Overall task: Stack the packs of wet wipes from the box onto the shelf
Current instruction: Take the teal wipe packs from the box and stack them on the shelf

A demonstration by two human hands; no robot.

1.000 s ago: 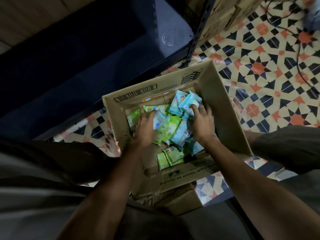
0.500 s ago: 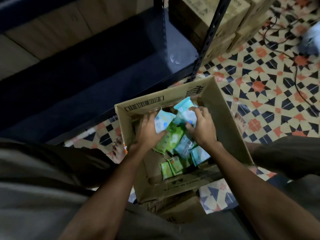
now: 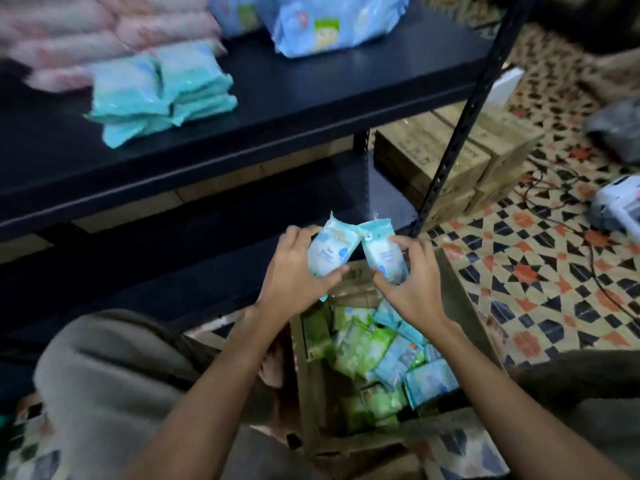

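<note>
Shelf (image 3: 346, 84): black board, teal stack (image 3: 162, 95) already on it at left (blurred); bare space beside it suits the next packs.
Box (image 3: 464, 306): cardboard, on the floor below, many green and blue packs (image 3: 377, 355) remaining.
Left hand (image 3: 294, 275): fingers clasped round one pale-blue pack (image 3: 329, 251).
Right hand (image 3: 412, 282): fingers clasped round a second pack (image 3: 382, 252), touching the first. Advice: square both together, lift level, set flat beside the stack.

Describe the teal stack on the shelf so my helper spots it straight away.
Find the black shelf above the cardboard box. On its left part sits the stack of teal packs, in front of the pink packs. It is the only teal pile; the bigger blue packs lie further right.
</note>
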